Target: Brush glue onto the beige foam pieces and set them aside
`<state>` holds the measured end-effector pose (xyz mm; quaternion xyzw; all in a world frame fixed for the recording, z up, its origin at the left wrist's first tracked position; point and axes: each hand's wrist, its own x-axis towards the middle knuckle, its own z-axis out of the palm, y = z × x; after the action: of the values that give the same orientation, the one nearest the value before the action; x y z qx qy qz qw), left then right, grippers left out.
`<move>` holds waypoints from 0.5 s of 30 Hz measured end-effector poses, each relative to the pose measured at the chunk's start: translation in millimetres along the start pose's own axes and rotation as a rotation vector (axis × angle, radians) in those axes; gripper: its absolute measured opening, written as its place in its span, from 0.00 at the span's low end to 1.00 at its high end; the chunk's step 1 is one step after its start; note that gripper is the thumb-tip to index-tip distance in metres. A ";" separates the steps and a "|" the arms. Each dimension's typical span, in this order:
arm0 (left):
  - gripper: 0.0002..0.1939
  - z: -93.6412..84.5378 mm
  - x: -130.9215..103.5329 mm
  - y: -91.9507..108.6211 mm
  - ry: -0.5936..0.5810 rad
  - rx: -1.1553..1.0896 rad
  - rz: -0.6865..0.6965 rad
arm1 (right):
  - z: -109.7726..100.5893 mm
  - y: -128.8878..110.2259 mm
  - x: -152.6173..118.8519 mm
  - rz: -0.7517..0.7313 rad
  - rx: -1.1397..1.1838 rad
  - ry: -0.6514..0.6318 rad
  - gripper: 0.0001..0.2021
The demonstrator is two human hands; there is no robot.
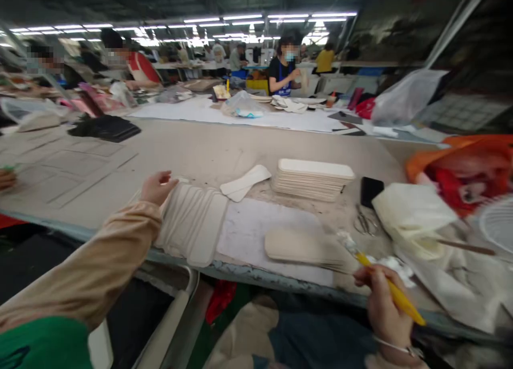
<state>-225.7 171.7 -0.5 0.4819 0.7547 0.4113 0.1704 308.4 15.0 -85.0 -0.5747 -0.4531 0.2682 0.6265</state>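
The left hand (157,187) rests open-fingered on a fanned row of pale beige flat insole-shaped pieces (192,225) at the counter's (224,155) near edge; they look light, thin and bendy, best pinched by an edge. The right hand (382,305) grips a yellow-handled brush (385,281).

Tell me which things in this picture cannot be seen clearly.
- Brush tip: blurred by motion, head view; any glue on it unreadable.
- Left hand fingertips: hidden behind the fanned pieces.
- Scissors: small, blurred.
- Orange bag: cut by right edge, contents smeared.
- Right hand wrist: cut by bottom edge.
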 end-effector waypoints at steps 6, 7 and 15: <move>0.36 120.2 -150.0 32.9 -0.493 -0.182 0.545 | 11.3 -7.1 2.7 0.037 0.103 -0.008 0.15; 0.39 137.7 -168.9 36.8 -0.548 -0.191 0.577 | 12.9 -8.7 3.0 0.042 0.111 -0.010 0.15; 0.46 182.2 -199.8 43.2 -0.630 -0.178 0.532 | 41.4 -19.4 -4.1 0.127 0.181 -0.171 0.15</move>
<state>14.2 90.1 -104.4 0.7455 0.4765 0.3372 0.3217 266.8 27.5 -70.3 -0.5183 -0.4417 0.3951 0.6166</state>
